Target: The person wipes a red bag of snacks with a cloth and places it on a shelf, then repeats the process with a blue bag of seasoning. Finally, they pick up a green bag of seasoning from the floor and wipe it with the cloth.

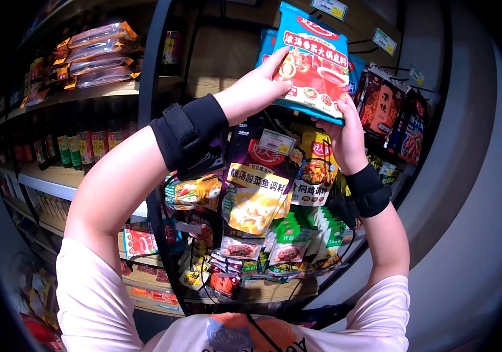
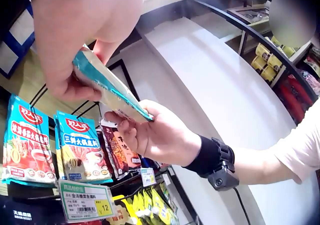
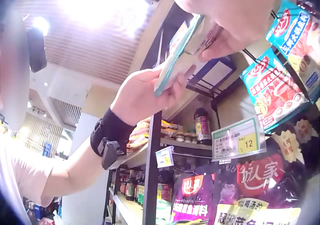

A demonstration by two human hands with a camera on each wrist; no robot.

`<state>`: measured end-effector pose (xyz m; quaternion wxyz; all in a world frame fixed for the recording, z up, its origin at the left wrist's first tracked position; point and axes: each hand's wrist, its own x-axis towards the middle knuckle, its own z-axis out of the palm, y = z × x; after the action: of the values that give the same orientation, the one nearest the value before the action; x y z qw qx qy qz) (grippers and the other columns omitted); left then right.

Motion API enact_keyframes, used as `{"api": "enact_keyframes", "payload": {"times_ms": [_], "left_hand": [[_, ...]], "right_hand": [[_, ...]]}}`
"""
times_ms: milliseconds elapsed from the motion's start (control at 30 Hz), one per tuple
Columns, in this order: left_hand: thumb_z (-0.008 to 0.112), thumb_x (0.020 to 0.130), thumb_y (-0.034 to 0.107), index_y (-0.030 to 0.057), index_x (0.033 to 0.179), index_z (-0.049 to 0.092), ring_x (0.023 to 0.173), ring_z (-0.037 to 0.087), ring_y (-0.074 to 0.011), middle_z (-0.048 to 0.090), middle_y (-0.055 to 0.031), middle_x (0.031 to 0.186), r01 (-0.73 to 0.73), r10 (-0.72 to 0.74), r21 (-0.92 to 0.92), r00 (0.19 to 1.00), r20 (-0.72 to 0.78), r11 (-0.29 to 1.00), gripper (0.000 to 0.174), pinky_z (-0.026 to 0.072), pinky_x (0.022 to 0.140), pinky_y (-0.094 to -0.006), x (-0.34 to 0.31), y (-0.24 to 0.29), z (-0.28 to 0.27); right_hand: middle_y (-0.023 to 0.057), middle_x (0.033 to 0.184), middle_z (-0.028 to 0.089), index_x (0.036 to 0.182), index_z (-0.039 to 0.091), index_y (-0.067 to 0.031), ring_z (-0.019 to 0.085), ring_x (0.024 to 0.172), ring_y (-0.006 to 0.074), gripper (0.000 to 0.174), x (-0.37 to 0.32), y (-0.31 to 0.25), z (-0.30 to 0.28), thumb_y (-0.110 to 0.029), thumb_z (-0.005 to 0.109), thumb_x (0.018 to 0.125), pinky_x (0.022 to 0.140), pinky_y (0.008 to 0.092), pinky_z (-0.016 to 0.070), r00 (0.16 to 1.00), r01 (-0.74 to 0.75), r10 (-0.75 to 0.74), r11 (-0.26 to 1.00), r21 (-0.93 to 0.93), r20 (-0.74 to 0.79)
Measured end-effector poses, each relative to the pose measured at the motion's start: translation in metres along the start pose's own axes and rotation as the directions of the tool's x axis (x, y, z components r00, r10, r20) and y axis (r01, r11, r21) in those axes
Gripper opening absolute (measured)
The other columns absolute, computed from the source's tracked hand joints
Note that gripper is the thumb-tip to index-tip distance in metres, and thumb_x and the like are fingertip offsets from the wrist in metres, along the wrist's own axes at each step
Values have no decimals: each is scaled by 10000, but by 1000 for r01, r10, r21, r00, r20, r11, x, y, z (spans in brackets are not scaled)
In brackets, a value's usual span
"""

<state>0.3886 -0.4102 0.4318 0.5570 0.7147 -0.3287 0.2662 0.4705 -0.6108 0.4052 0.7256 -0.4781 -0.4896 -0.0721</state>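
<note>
A blue-and-red packet of hotpot soup base (image 1: pixel 315 67) is held up in front of the rack, its printed front toward the head camera. My left hand (image 1: pixel 257 88) pinches its left edge, thumb across the front. At the lower right corner, my right hand (image 1: pixel 348 132) grips it with the thumb on the front. Seen edge-on in the left wrist view, the packet (image 2: pixel 112 87) spans both hands. Similar blue packets (image 2: pixel 30 145) hang on hooks close behind, and their fronts (image 3: pixel 272 87) also show in the right wrist view.
Below the hands hang dark seasoning pouches (image 1: pixel 257 188), a yellow pouch (image 1: pixel 315 170) and several green sachets (image 1: pixel 292 237). Price tags (image 1: pixel 277 142) stick out on hooks. A black upright post (image 1: pixel 152 117) separates shelves of bottles (image 1: pixel 87 144) on the left. A pale wall (image 1: pixel 468 193) stands right.
</note>
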Motion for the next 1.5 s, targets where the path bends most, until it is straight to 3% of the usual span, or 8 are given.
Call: {"api": "enact_keyframes", "payload": {"times_ms": [600, 667, 767, 800, 867, 1067, 1433, 1500], "left_hand": [[486, 919, 36, 124, 1492, 121, 1170, 475, -127, 409, -100, 1396, -33, 34, 7, 998, -44, 999, 685, 405, 963, -258, 11, 8, 5], [484, 917, 28, 121, 1493, 114, 1155, 480, -124, 412, -101, 1393, -27, 27, -5, 999, -37, 1000, 690, 405, 959, -254, 11, 7, 5], [476, 913, 7, 117, 1493, 109, 1133, 485, -116, 410, -102, 1390, -67, 66, -16, 997, -27, 998, 695, 409, 952, -250, 14, 2, 0], [472, 911, -1, 109, 1492, 100, 1136, 479, -111, 403, -105, 1395, -63, 63, -20, 998, -8, 998, 699, 408, 952, -248, 16, -2, -2], [475, 907, -1, 94, 1491, 94, 1154, 470, -116, 399, -111, 1397, -61, 61, -7, 998, 3, 998, 703, 400, 958, -245, 17, -5, -3], [480, 889, -1, 67, 1486, 93, 1173, 455, -131, 404, -121, 1387, -131, 133, 78, 991, -24, 988, 715, 386, 975, -253, 20, -14, 1], [479, 826, 25, 37, 1470, 110, 1103, 540, -294, 490, -251, 1255, -13, 47, 326, 994, -95, 945, 742, 461, 889, -333, 35, -23, -8], [483, 793, 34, 27, 1469, 68, 1088, 561, -349, 518, -290, 1214, 26, 9, 433, 997, -78, 901, 793, 472, 882, -356, 50, -34, -20]], "right_hand": [[104, 1097, 610, 1304, 394, -91, 643, 862, 231, 392, 17, -5, -14, -269, 391, 955, 770, 335, 502, 995, -65, 71, 995, -78, 74], [101, 1249, 516, 1381, 332, -93, 570, 1019, 191, 499, 14, -16, -13, -253, 476, 931, 799, 313, 473, 992, -74, 83, 993, -92, 93], [126, 1310, 431, 1451, 236, -84, 486, 1120, 140, 673, 40, -45, -47, -215, 564, 879, 889, 276, 412, 991, -73, 123, 842, -534, 59], [127, 1347, 392, 1412, 314, -56, 490, 1125, 174, 609, 42, -58, -35, -209, 557, 875, 949, 291, 385, 998, 59, -48, 771, -634, 36], [117, 1331, 417, 1370, 395, -55, 405, 1225, 209, 512, 76, -71, -45, -210, 528, 900, 1023, 325, 330, 911, 391, -269, 312, -866, 314], [200, 1351, 438, 1324, 422, 0, 399, 1270, 336, 556, 161, -56, -9, -369, 491, 915, 1057, 366, 303, 767, 601, -278, -2, -799, 578], [297, 1239, 495, 1329, 412, 1, 461, 1167, 429, 577, 200, -8, -9, -412, 438, 927, 984, 421, 370, 924, 379, -126, 178, -908, 361], [308, 1236, 492, 1358, 373, -7, 460, 1163, 445, 601, 199, 10, -13, -415, 444, 922, 982, 433, 378, 925, 360, -158, 64, -931, 346]]}}
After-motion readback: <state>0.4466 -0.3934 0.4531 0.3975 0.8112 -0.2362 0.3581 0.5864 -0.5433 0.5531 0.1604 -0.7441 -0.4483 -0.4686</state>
